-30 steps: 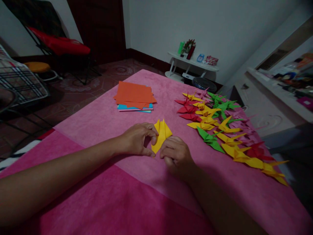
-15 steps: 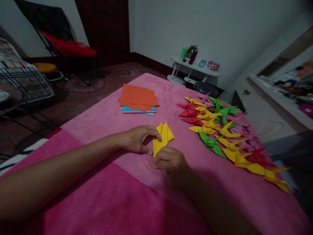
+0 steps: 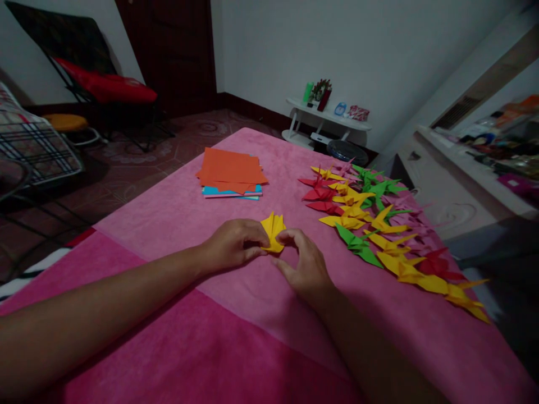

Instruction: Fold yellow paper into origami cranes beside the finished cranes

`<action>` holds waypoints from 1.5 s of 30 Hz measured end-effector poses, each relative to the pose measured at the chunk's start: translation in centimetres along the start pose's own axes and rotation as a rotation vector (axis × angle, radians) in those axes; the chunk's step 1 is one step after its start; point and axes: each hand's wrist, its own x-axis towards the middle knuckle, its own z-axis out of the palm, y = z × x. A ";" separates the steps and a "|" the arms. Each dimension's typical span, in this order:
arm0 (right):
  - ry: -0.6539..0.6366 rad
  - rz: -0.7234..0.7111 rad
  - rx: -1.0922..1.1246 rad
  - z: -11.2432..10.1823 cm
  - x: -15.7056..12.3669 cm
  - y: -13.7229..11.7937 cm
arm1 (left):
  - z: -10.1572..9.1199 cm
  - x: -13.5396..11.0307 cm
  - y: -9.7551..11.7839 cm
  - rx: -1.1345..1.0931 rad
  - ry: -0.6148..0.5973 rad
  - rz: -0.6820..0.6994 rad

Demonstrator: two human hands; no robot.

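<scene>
The person's left hand (image 3: pixel 236 244) has its thumb and fingers drawn close together at the left edge of a folded piece of yellow paper (image 3: pixel 274 231), pinching it there. The right hand (image 3: pixel 306 266) is looser: its forefinger bends onto the right side of the paper, while its thumb stands apart, the tip near the lower edge; whether the thumb touches cannot be told. The other fingers of the right hand are mostly hidden. The paper sits between the 2 hands over the pink tablecloth (image 3: pixel 240 314), its narrow points directed away from the person.

Compared with 0.5 s ago, the paper looks shorter, its long lower tip no longer stretching toward the person, and its upper points are nearer each other. The right hand, then bunched over that tip, has opened and sits higher beside the paper. The stack of square sheets (image 3: pixel 231 166) beyond the left hand and the paper cranes (image 3: pixel 357 244) to the right keep their places on the cloth.
</scene>
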 end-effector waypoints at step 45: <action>-0.185 -0.173 -0.055 -0.9 0.2 -0.1 | -1.9 2.3 1.9 0.052 -0.424 0.112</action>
